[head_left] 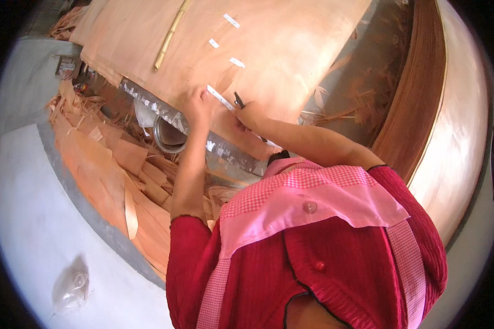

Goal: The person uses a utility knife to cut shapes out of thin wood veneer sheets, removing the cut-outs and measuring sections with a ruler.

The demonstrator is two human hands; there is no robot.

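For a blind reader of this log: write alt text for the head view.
Seen from above, a person presses a strip of white tape onto a large sheet of thin wood with the left hand, while the right hand holds dark scissors beside it. Three more tape strips sit further up the sheet, and wood scraps pile on the floor to the left.

The veneer sheet (269,49) is the landmark. Its upper middle lies bare between a bamboo stick (169,37) on its left part and short white tape strips (231,21) toward its right. Off its left edge, heaped veneer scraps (110,164) and a round metal tin (167,134) crowd the way. To its right stands a tall veneer stack (422,93).
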